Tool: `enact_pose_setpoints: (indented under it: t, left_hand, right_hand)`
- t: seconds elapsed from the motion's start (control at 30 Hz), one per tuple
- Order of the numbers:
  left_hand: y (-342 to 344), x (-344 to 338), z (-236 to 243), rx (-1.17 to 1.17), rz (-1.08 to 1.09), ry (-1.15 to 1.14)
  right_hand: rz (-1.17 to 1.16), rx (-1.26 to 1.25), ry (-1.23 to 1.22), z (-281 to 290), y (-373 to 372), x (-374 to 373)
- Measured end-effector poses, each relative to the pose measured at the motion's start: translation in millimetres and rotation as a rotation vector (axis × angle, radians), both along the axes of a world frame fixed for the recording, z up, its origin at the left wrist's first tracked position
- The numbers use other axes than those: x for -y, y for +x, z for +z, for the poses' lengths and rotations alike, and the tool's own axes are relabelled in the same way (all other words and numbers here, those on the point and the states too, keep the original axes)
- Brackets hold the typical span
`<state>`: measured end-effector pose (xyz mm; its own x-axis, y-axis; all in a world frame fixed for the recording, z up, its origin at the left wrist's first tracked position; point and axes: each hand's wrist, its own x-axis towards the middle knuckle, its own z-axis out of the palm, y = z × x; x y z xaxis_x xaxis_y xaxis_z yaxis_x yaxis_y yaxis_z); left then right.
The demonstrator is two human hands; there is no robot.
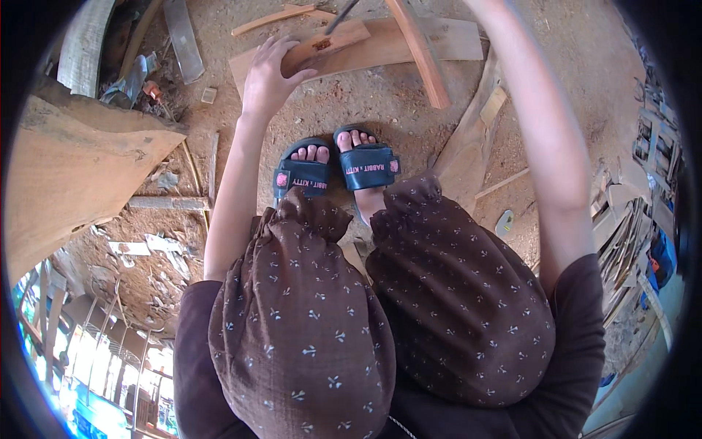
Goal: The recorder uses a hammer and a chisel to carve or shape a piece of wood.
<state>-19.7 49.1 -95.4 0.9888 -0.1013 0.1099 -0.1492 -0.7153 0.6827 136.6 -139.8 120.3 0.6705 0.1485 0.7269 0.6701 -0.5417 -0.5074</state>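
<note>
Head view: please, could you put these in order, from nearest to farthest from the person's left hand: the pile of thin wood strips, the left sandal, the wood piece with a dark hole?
From the left hand:
1. Wood piece with a dark hole: right by the thumb and fingers.
2. Left sandal: below the hand.
3. Pile of thin wood strips: far right side.

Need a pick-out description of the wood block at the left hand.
Past the toes of the dark sandals, a wide pale board lies across the ground. On it, right at the left hand, is a shorter, redder wood block. A dark spot marks its face; the narrow strip crossing the board shows none.
</note>
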Motion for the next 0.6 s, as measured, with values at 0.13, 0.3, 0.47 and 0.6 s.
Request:
enact_pose_setpoints:
  t: [0.13,0.3,0.47,0.6]
  left_hand:
    - [-13,-12,-13,0.202,0.094,-0.051]
    - [-27,-21,-27,0.257,0.149,0.064]
    - [-28,-12,-19,0.197,0.186,0.059]
    - [-26,-10,-22,0.198,0.171,0.028]
  right_hand:
    - [0.227,-0.057,0.353,-31,-24,-8]
    - [0.186,-0.107,0.333,-44,-36,-9]
    - [0.114,0.025,0.179,-47,-32,-1]
    - [-0.010,0.051,0.122,-50,-34,-2]
